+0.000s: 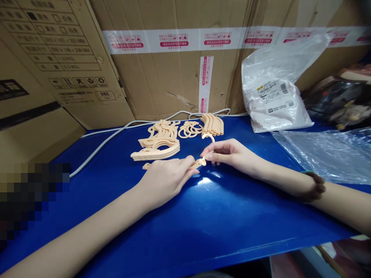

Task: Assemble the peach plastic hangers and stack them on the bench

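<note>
My left hand [166,175] is closed around a beige plastic hanger arm [147,166], whose ends stick out on both sides of the fingers. Between the thumb and fingers of my right hand [232,154] is a beige hanger hook [209,136], its curved end pointing up and away. The two pieces meet at a rounded joint [202,161] between my hands; whether they are locked together is hidden by the fingertips. Just beyond the left hand lies a stack of beige hanger arms [156,153].
Behind lie more beige curved pieces [164,129], loose hooks or rings [189,129] and a row of curved arms [213,124]. A white cable [107,138] runs along the cardboard boxes [174,85]. At right are a white plastic bag [275,100] and clear plastic film [324,154] on the blue table [232,224].
</note>
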`<state>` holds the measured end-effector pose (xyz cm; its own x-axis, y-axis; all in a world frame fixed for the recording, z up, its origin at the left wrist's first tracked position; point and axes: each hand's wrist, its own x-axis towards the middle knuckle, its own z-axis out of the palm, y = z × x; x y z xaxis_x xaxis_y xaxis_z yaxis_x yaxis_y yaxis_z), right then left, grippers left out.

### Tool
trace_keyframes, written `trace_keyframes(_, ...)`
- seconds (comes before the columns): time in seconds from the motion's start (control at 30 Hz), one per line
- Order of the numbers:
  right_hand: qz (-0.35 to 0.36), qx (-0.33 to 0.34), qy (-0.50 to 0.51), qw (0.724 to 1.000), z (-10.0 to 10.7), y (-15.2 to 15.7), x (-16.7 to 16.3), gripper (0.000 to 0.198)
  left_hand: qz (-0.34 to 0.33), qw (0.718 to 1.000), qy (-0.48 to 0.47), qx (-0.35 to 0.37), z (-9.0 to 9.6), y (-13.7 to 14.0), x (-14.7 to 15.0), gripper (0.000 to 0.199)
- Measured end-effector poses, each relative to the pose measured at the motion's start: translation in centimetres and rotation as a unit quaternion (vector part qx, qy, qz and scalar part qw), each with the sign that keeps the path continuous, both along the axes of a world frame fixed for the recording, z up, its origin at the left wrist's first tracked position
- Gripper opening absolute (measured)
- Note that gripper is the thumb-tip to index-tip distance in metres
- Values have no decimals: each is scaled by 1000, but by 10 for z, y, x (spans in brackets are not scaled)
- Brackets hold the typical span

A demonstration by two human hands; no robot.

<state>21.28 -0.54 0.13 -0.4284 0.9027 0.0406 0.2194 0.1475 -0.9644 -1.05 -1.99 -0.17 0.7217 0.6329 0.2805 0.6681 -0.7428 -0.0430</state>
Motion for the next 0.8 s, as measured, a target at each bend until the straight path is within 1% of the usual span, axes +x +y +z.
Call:
trace_keyframes(0.27, -5, 66, -39, 997, -1, -1, 1, 20, 26, 999, 30, -14, 0, -1, 3, 32)
trace_keyframes(0.47, -9, 93, -68, 993, -3, -1, 1, 23, 30, 998, 52, -8, 2, -2, 4, 31)
trace_keyframes(0.57, -13, 93, -71, 993, -3, -1, 1, 23, 31, 998, 58, -1, 2, -2, 4, 32)
trace_keyframes(0.8, -10, 69, -59, 996, 0, -4, -1, 22, 25, 999, 47, 5, -2, -1, 2, 34)
